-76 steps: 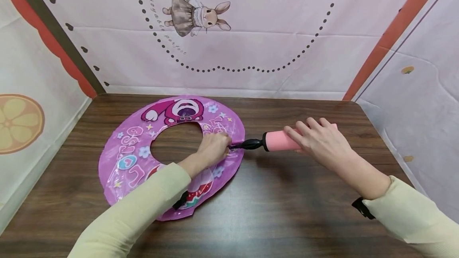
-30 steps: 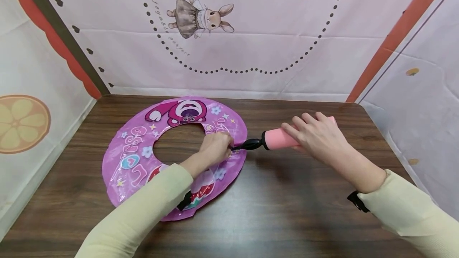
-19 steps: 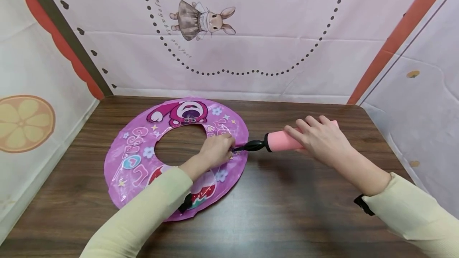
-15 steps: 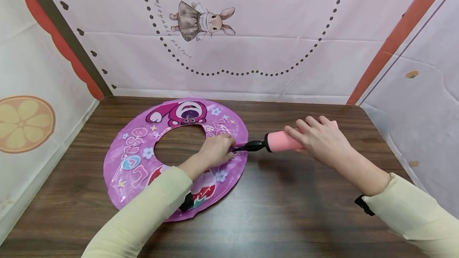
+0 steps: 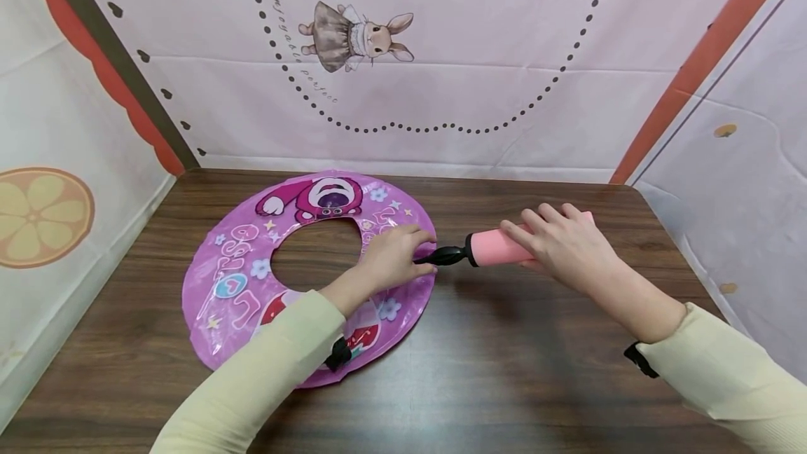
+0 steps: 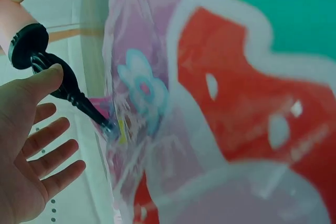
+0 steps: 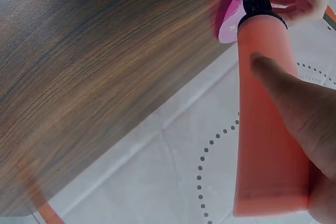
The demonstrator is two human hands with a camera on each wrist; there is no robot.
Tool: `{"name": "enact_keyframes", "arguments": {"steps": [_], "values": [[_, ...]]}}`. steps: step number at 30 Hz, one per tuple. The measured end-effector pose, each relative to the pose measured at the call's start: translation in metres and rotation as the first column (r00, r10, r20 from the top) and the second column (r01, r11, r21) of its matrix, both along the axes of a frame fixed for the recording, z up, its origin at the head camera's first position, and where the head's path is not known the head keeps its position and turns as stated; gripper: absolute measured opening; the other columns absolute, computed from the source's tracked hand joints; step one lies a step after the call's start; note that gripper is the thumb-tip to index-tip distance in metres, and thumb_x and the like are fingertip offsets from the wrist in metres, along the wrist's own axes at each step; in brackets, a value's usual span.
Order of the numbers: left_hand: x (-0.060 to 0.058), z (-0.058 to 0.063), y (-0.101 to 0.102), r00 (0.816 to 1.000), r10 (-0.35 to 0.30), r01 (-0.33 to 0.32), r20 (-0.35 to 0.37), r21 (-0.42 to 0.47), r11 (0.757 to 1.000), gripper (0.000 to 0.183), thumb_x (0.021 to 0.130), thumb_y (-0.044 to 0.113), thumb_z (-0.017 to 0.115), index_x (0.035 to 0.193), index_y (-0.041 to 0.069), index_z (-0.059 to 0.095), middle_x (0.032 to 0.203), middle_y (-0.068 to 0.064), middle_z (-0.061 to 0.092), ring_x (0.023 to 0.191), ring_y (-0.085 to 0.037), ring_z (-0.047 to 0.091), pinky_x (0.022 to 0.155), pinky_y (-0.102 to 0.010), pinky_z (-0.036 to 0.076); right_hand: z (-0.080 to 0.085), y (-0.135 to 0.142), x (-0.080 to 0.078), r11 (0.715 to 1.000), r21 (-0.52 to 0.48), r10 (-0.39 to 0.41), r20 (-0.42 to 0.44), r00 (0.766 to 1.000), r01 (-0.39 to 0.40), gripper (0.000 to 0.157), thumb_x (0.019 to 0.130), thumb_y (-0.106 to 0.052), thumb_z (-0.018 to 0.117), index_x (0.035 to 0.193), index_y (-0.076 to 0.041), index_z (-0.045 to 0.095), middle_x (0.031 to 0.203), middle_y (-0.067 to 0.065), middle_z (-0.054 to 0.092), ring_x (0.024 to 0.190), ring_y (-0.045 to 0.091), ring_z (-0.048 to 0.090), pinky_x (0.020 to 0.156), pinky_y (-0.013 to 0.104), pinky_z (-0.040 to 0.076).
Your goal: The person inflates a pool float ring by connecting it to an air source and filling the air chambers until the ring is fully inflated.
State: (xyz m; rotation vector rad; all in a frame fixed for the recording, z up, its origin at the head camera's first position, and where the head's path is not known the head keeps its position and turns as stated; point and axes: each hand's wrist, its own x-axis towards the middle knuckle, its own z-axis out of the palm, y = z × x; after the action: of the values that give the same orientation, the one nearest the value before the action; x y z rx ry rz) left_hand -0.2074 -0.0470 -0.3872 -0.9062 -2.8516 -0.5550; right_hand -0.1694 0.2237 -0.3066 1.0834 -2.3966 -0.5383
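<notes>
One pump (image 5: 495, 248) inside right grip (image 5: 563, 247), nozzle (image 5: 446, 256) meeting ring (image 5: 252, 268).

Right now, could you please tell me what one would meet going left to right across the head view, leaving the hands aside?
Orange-slice print, purple ring, black nozzle, pink barrel, right sleeve.

Past the wood-grain surface (image 5: 498, 377) I see a pale pink cloth (image 5: 479, 26) hanging, creased straight across. On it a rabbit print (image 5: 334, 37) in a brownish dress lies sideways, ears pointing right, beside slanting cursive lettering (image 5: 285, 26), inside a dotted line (image 5: 417, 129). An orange-slice print (image 5: 38, 219) marks the white left-hand cloth (image 5: 38, 104), below a scalloped red border (image 5: 99, 60); an orange-red stripe (image 5: 700, 69) runs down the right corner.
</notes>
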Motion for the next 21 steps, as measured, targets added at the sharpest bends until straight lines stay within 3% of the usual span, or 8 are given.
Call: {"name": "enact_keyframes", "arguments": {"steps": [8, 16, 21], "values": [[0.004, 0.000, 0.017, 1.000, 0.006, -0.006, 0.002, 0.012, 1.000, 0.052, 0.072, 0.040, 0.076, 0.118, 0.020, 0.061, 0.109, 0.001, 0.065, 0.093, -0.016, 0.063, 0.074, -0.034, 0.052, 0.002, -0.001, 0.003, 0.999, 0.027, -0.033, 0.026, 0.999, 0.032, 0.062, 0.067, -0.038, 0.080, 0.116, -0.011, 0.054, 0.092, 0.011, 0.055, 0.082, 0.029, 0.054, 0.064, 0.042, 0.045], [0.005, -0.002, 0.030, 0.999, 0.043, -0.043, 0.000, 0.030, 0.999, 0.036, 0.077, 0.033, 0.072, 0.111, 0.021, 0.066, 0.101, 0.002, 0.069, 0.087, -0.015, 0.064, 0.067, -0.032, 0.051, 0.003, -0.001, 0.003, 0.999, 0.027, -0.026, 0.028, 0.999, 0.025, 0.063, 0.066, -0.038, 0.080, 0.117, -0.011, 0.054, 0.093, 0.011, 0.055, 0.083, 0.030, 0.054, 0.065, 0.042, 0.045], [0.005, -0.002, 0.032, 0.998, 0.055, -0.055, -0.012, 0.017, 0.998, 0.030, 0.079, 0.032, 0.071, 0.107, 0.022, 0.067, 0.098, 0.002, 0.070, 0.084, -0.015, 0.065, 0.065, -0.032, 0.051, 0.002, 0.002, 0.005, 1.000, 0.014, -0.009, 0.041, 0.999, 0.008, 0.066, 0.064, -0.030, 0.083, 0.119, -0.011, 0.053, 0.093, 0.011, 0.055, 0.083, 0.029, 0.053, 0.065, 0.041, 0.043]]}}
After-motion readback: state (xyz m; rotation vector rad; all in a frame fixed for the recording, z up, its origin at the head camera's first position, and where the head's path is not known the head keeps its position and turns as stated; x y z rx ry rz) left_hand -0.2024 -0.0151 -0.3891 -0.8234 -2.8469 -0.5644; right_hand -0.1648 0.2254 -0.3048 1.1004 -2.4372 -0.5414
